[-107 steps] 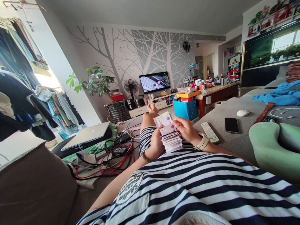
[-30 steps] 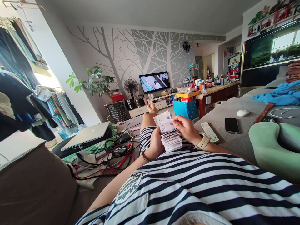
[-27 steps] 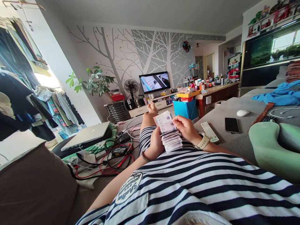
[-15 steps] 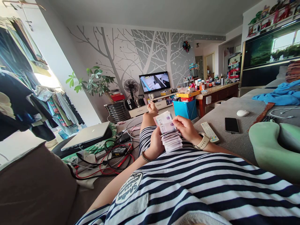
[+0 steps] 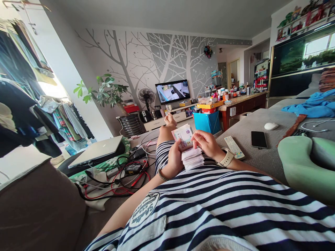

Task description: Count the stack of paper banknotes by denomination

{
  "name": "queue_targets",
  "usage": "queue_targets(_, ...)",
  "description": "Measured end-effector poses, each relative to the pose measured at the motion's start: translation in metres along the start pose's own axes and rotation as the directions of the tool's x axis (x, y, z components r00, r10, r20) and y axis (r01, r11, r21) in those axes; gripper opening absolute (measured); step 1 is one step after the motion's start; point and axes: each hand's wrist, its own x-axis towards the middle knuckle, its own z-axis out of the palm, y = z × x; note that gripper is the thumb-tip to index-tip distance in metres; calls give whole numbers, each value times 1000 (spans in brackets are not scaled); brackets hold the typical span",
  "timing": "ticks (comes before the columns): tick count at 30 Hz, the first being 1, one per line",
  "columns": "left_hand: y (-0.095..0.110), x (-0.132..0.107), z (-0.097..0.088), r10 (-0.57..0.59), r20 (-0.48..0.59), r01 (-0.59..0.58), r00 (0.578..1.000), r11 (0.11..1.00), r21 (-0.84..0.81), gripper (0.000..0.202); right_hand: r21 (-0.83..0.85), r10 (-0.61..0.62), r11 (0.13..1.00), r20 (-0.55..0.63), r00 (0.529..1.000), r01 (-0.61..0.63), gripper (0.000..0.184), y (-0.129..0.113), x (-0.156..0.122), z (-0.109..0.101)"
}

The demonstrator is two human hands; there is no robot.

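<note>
My left hand (image 5: 175, 157) is closed round a stack of banknotes (image 5: 184, 135), its thumb lying on the face of the top note, which bears a 5. The bent-over part of the bundle (image 5: 193, 159) fans down toward my striped shirt. At the right edge of the top note, my right hand (image 5: 206, 143) has its fingers curled and its thumb and fingertips pinched together against the notes. A pale watch (image 5: 227, 158) is on the right wrist, and a cord bracelet (image 5: 162, 175) is on the left.
On the sofa to my right lie a remote control (image 5: 234, 147), a phone (image 5: 259, 139), a white mouse (image 5: 271, 126) and a green neck pillow (image 5: 295, 164). A laptop (image 5: 96, 151) and tangled cables (image 5: 123, 176) are at my left. A television (image 5: 172, 91) stands ahead.
The top note that my right fingers held raised has folded down onto the lower bundle, uncovering another note's face. My right fingertips are now at that note's edge. The left hand keeps its hold.
</note>
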Motion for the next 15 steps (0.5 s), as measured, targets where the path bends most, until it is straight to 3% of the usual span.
queue_targets(4,0,-3,8,-9,-20,9,1000,999,-35,33,-15,28,999,-9,1000,-28,61,5,2,1)
queue_targets(10,10,-11,9,-16,34,15,999,999,46,31,-204,101,968,-228,968,-149,49,18,7,0)
queue_targets(15,13,-16,13,29,-6,-28,1000,994,110,31,-220,74,968,-222,972,-124,49,19,8,-1)
